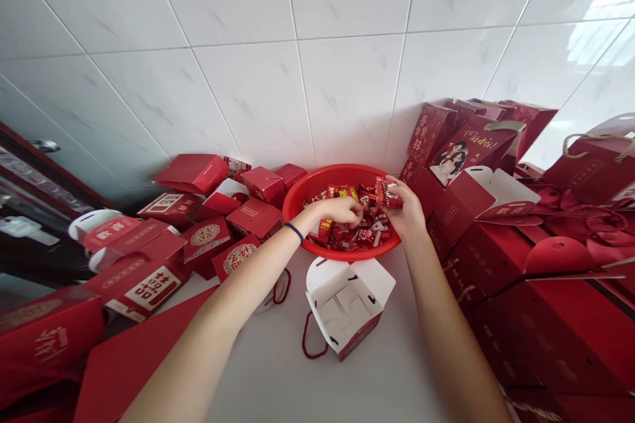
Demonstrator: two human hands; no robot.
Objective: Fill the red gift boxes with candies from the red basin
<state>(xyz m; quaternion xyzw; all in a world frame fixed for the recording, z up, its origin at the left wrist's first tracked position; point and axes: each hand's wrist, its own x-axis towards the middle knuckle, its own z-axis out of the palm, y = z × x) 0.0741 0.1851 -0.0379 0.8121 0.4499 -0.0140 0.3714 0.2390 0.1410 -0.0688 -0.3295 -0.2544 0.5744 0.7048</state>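
Note:
A red plastic basin (342,255) stands against the wall, holding many small wrapped candies (370,236) in red and some yellow. Over its middle, my left hand (346,210) reaches down with curled fingers; what they pinch, if anything, is hidden. My right hand (409,208) is at the basin's right rim, closed around red wrapped candies (387,193). Just in front of the basin sits a gift box (342,310) with its white flaps spread; its inside shows only the white folded bottom. A dark red cord loop (313,344) hangs out at its left side.
Red gift boxes (206,244) crowd the left side of the white table (297,383). On the right, more boxes (501,251) are stacked high close to my right forearm, with paper bags (471,145) behind. A tiled wall (347,92) closes off the back.

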